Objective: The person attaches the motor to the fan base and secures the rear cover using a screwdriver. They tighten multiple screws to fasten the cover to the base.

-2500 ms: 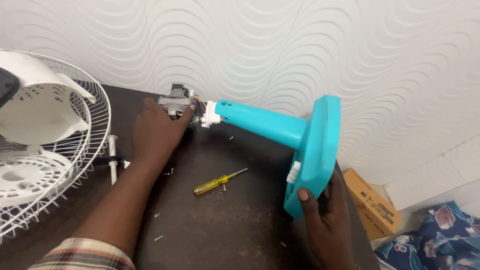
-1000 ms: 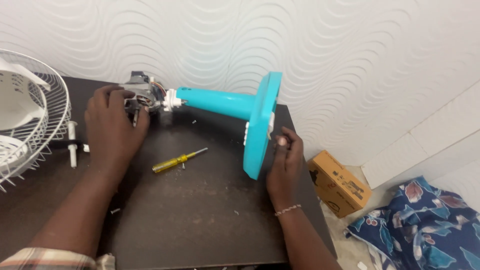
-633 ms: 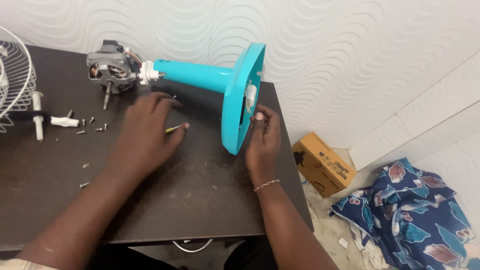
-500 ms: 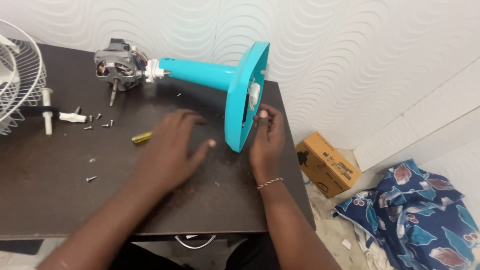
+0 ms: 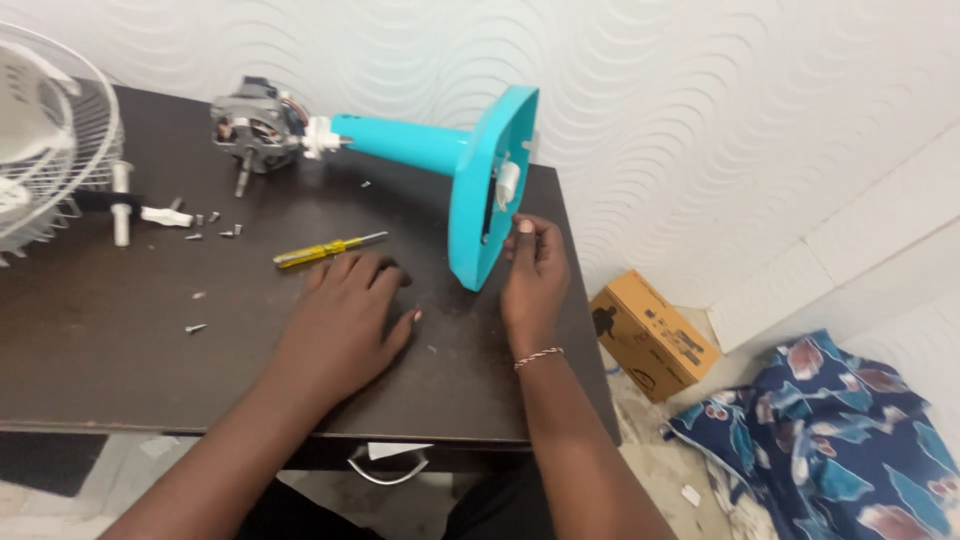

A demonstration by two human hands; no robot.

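My left hand (image 5: 345, 320) lies flat, fingers spread, on the dark surface (image 5: 90, 340) just below the yellow screwdriver (image 5: 325, 250), right hand (image 5: 533, 275) fingertips loosely touching the teal fan stand (image 5: 470, 170) base, lying sideways, motor (image 5: 250, 128) behind, loose screws (image 5: 215, 232) and white grille (image 5: 50, 150) left.

White wire fan guard (image 5: 50, 150) over the table's left edge; cardboard box (image 5: 652, 335) and floral cloth (image 5: 830, 440) on the floor.

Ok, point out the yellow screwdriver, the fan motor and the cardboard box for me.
yellow screwdriver (image 5: 312, 252): head view, on the yellow handle.
fan motor (image 5: 252, 128): head view, on the metal body at the stand's end.
cardboard box (image 5: 652, 336): head view, on its brown top face.
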